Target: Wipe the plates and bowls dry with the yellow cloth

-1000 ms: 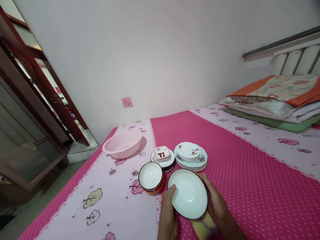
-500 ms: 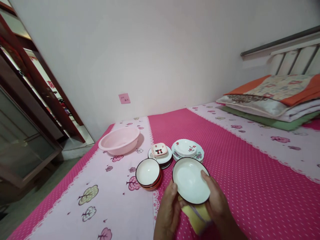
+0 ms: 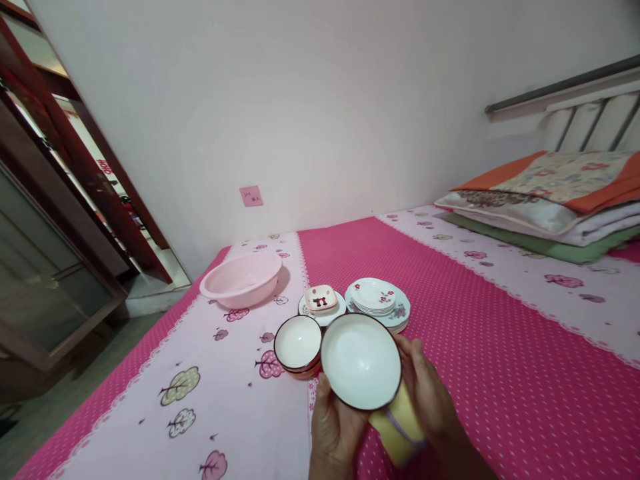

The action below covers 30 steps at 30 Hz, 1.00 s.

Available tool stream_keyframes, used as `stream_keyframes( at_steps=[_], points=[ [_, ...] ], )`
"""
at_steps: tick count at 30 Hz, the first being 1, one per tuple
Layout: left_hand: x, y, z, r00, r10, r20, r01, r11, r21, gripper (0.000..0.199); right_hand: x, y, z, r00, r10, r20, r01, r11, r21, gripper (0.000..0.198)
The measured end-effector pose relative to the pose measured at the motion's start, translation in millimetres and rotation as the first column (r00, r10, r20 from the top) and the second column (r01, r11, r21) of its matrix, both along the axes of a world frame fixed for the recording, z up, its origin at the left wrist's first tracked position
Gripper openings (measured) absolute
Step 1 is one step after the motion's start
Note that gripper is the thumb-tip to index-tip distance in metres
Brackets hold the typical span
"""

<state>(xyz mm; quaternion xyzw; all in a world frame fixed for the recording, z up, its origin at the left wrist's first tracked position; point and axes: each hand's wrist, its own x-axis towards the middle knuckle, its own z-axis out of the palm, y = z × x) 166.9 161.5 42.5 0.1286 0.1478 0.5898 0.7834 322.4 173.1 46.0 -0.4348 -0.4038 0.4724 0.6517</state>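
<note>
Since half a second ago the white bowl (image 3: pixel 361 361) with the dark rim has swung leftward and tipped up, so that its round opening now faces the camera and its left edge overlaps the near side of the stacked red bowls (image 3: pixel 299 347), where before it sat further right, clear of them, and hid part of the flowered plates. Far left on the pink bedspread (image 3: pixel 500 373) the pink plastic basin (image 3: pixel 241 279) lies where it was, well apart from the hands. Next comes the stack of red bowls, white inside, and just behind it the small square dish (image 3: pixel 321 298) resting on a little pile of saucers (image 3: pixel 323 312). The left hand (image 3: pixel 334 433) is under the lower left rim of the white bowl, thumb up along the edge and fingers curled beneath it, closed on the bowl. The bowl is held in the air over the bedspread, between both hands and just in front of the saucers. Behind it the stack of flowered plates (image 3: pixel 379 301) now shows more fully. The right hand (image 3: pixel 429 400) grips the bowl's right rim with its fingers bent round the edge, and a yellow cloth (image 3: pixel 397 427) is pressed between that hand and the bowl's underside. At the far right the folded quilts (image 3: pixel 550 200) lie against the headboard (image 3: pixel 575 107).
</note>
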Motion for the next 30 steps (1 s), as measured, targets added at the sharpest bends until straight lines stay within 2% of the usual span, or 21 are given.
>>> stream_keyframes(
  at_steps=[2, 4, 9, 12, 16, 20, 22, 25, 30],
  points=[
    [-6.1, 2.7, -5.6, 0.998, 0.054, 0.039, -0.052, 0.998, -0.041, 0.099, 9.4, 1.1, 4.7, 0.990, 0.010, 0.144, -0.008, 1.000, -0.018, 0.068],
    [-12.0, 6.2, -12.6, 0.993, 0.096, 0.062, -0.093, 0.995, -0.047, 0.098, 17.8, 0.4, 4.5, 0.944, 0.040, 0.327, -0.024, 0.998, -0.053, 0.056],
    [-22.0, 12.6, -21.6, 0.986, 0.158, 0.059, -0.159, 0.987, 0.008, 0.080, 14.6, -10.1, -13.6, 0.691, 0.133, 0.711, -0.042, 0.989, -0.144, 0.025],
    [-26.2, 12.6, -18.4, 0.989, 0.136, 0.064, -0.139, 0.989, 0.045, 0.077, 3.3, -13.9, -26.2, 0.531, 0.149, 0.834, -0.021, 0.986, -0.163, 0.022],
    [-27.8, 10.7, -9.3, 0.978, 0.195, 0.069, -0.197, 0.980, 0.026, 0.077, 1.1, -11.4, -24.5, 0.386, 0.171, 0.907, -0.010, 0.983, -0.181, 0.020],
    [-25.8, 9.8, -0.5, 0.972, 0.221, 0.080, -0.223, 0.975, 0.016, 0.075, 8.3, -11.5, -9.3, 0.330, 0.167, 0.929, -0.007, 0.985, -0.175, 0.024],
    [-25.3, 9.7, 1.5, 0.971, 0.224, 0.079, -0.226, 0.974, 0.007, 0.074, 7.5, -14.7, -8.5, 0.294, 0.180, 0.939, -0.035, 0.983, -0.178, 0.023],
    [-25.6, 9.7, 0.6, 0.970, 0.235, 0.068, -0.235, 0.972, -0.003, 0.073, -0.1, -20.9, -19.8, 0.225, 0.209, 0.952, -0.093, 0.977, -0.192, 0.023],
    [-26.7, 11.4, -4.7, 0.972, 0.228, 0.059, -0.228, 0.974, -0.007, 0.075, -14.3, -23.9, -36.4, 0.161, 0.192, 0.968, -0.099, 0.979, -0.178, 0.044]
  ],
)
